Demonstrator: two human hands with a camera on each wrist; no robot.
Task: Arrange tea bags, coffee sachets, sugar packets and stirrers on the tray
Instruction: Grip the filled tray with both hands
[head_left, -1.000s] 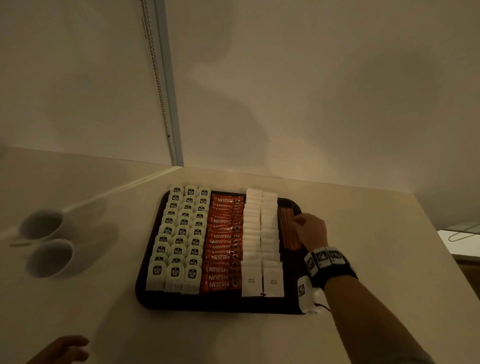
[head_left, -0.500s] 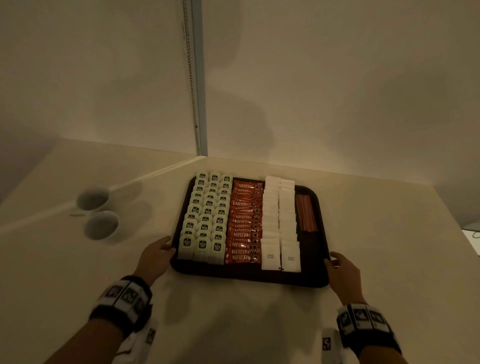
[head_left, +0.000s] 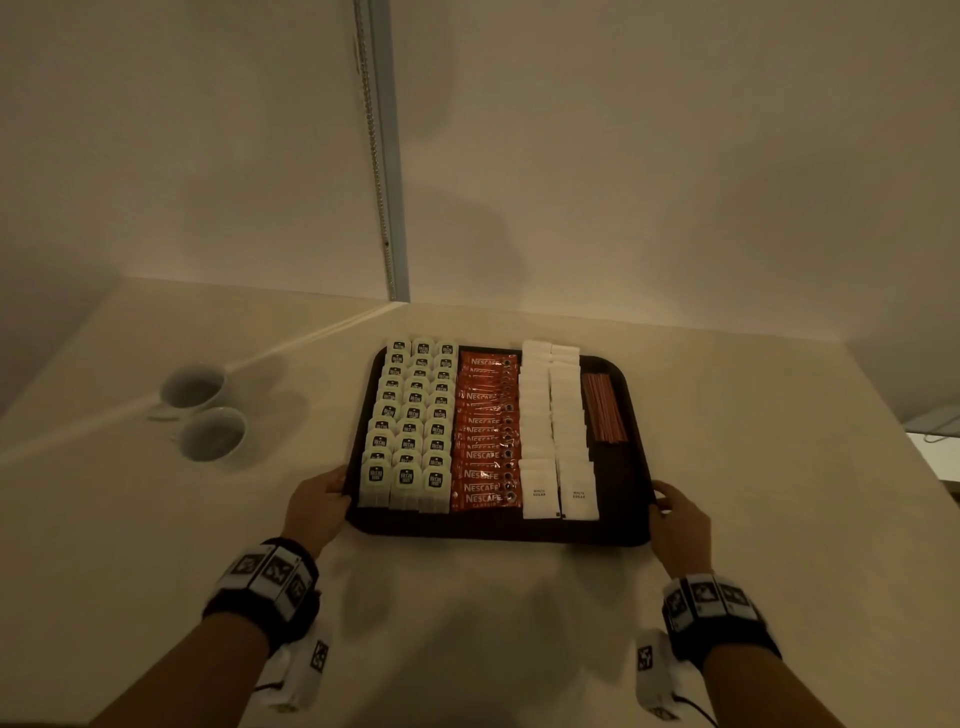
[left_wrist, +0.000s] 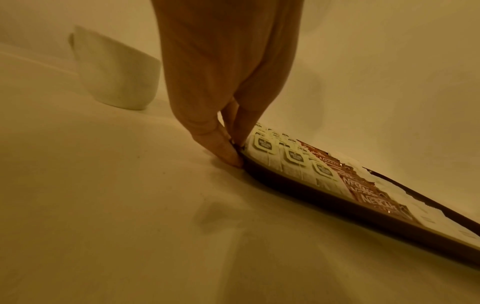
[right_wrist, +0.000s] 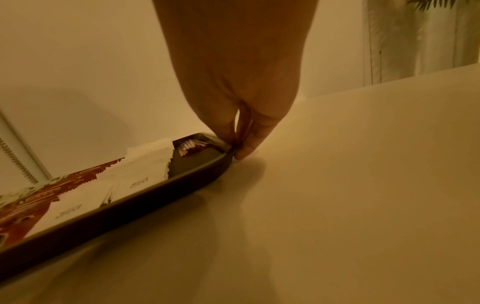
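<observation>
Left hand (head_left: 318, 506) and right hand (head_left: 675, 525) each pinch opposite rims of the filled tray (head_left: 498, 530) on the counter (head_left: 467, 623), likely to square or lift it.

Pale table (head_left: 519, 649), smooth top, set against wall. Dark tray (head_left: 498, 532) flat on it, near centre. Two white cups (head_left: 200, 410) left of tray, well apart from it, side by side, touching or nearly so. One cup visible in left wrist view.
</observation>
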